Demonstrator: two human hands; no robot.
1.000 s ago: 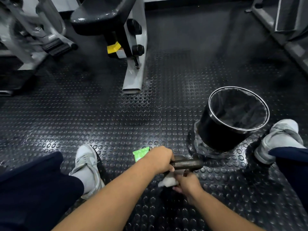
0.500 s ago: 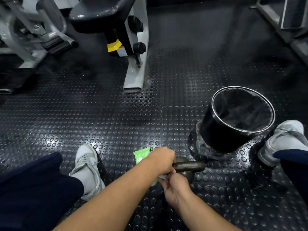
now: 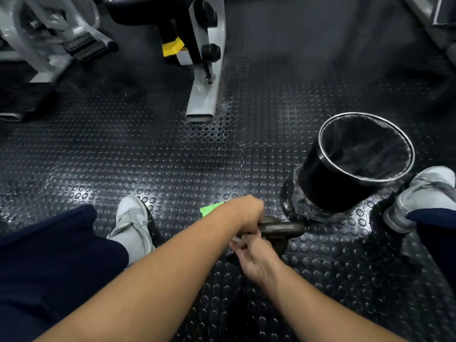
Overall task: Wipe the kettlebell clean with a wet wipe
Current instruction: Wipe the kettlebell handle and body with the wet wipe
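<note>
Right hand (image 3: 256,261), wipe (image 3: 236,240) now under kettlebell handle (image 3: 281,228); black-lined bin (image 3: 318,183).

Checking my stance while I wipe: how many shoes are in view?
2. The left grey shoe stands on the floor just left of the green packet. The right grey shoe is at the right edge, beside the black bin, its heel hidden by a trouser leg.

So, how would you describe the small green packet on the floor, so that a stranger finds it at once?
Start at the round black bin on the studded floor, at the right. Go left past the kettlebell that the left hand grips: the green packet lies just beyond that hand. Nothing else nearby is bright green.
</note>
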